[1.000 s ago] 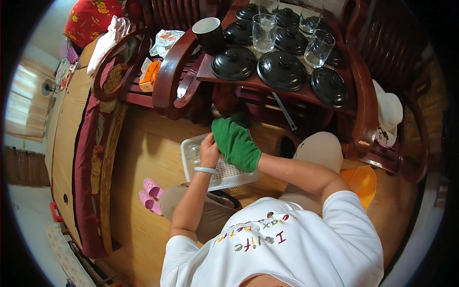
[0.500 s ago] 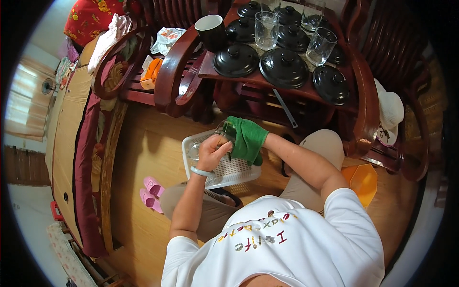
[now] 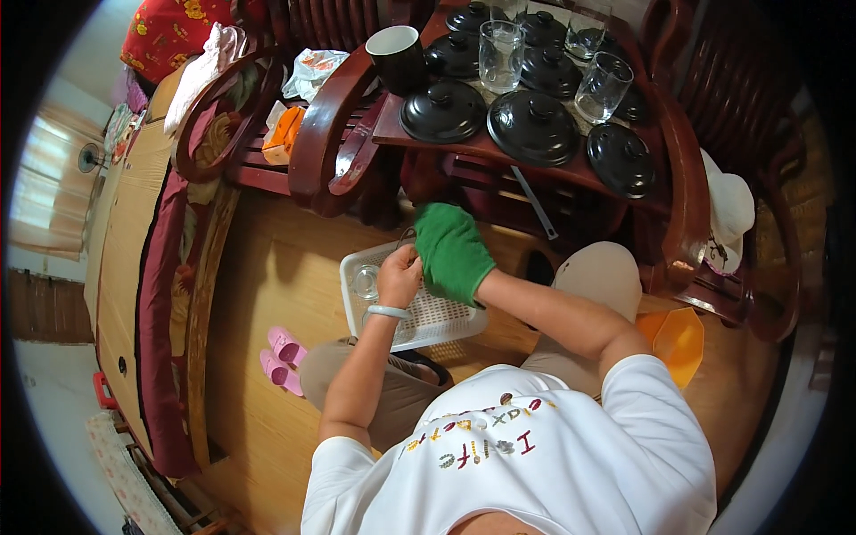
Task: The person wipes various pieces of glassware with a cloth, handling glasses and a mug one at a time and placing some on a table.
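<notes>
My left hand (image 3: pixel 401 276), with a pale bangle on its wrist, is closed on a clear glass whose rim (image 3: pixel 407 235) just shows; the rest of the glass is hidden. A green cloth (image 3: pixel 450 251) covers my right hand from fingertips to wrist and presses against the glass. My right fingers are hidden under it. Both hands are above a white perforated plastic basket (image 3: pixel 349 303). Inside the basket, left of my left hand, lies another clear glass (image 3: pixel 366 283).
A dark red wooden table (image 3: pixel 392 130) ahead holds several black lids (image 3: pixel 532 127), clear glasses (image 3: pixel 501 56) and a black mug with a white inside (image 3: pixel 395 59). Pink slippers (image 3: pixel 283 359) lie on the floor at left. An orange-yellow container (image 3: pixel 675 343) stands by my right knee.
The green cloth has turned and moved slightly left, now hiding most of the glass. My left hand has shifted a little and turned, its fingers pinching near the cloth's edge.
</notes>
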